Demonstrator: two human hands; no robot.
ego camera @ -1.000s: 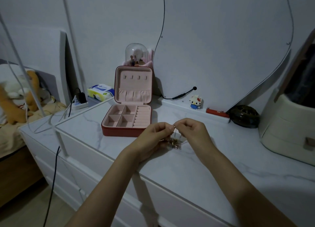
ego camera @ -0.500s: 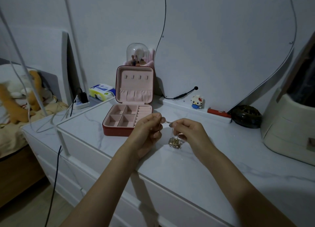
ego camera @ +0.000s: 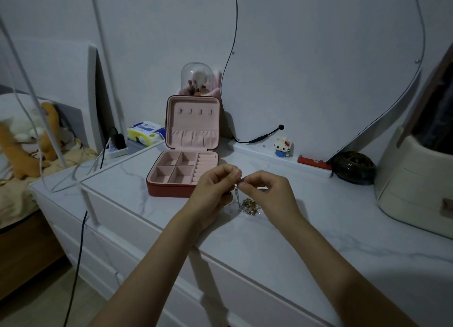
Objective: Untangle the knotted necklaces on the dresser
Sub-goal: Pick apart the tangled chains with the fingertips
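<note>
A small gold-coloured clump of knotted necklaces [ego camera: 250,206] lies on the white marble dresser top [ego camera: 282,243]. Thin chain strands [ego camera: 235,197] rise from it to my fingertips. My left hand [ego camera: 215,188] and my right hand [ego camera: 266,190] meet just above the clump, each pinching the chain between thumb and fingers. The fingertips nearly touch. Part of the chain is hidden behind my left palm.
An open red jewellery box [ego camera: 181,172] with pink lining stands just behind my left hand. A toy figure [ego camera: 283,146], a red bar [ego camera: 313,163], a dark round case [ego camera: 353,167] and a cream container [ego camera: 416,182] line the back and right. Cables hang at left.
My hands had drawn a little apart half a second ago with chain stretched between them; now they are back together, fingertips close, and a loop of chain hangs down beside the clump.
</note>
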